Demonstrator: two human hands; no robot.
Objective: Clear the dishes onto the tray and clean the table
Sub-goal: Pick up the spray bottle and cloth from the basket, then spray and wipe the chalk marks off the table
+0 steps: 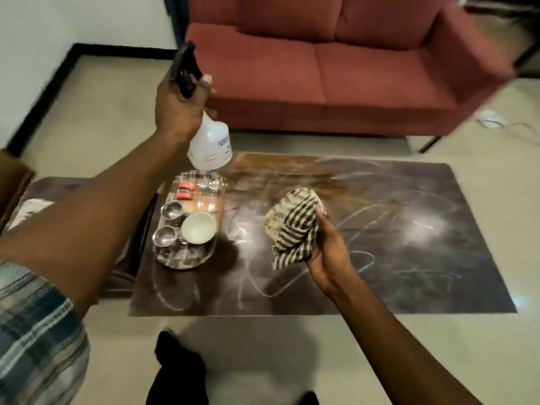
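- A red two-seat sofa (336, 68) stood beyond the left hand (178, 103).
- A white cable (493, 119) lay on the floor, far right of the right hand (327, 252).
- A black skirting strip (43, 95) ran left of the left hand.

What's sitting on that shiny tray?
On the tray: a white bowl, two small steel bowls, clear glassware and two red-orange pieces. What lies beneath the bowls is covered.

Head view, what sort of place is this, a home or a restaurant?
Most likely a home living room: a red two-seat sofa stands behind a low dark coffee table, and a steel tray of small dishes sits at the table's left end.
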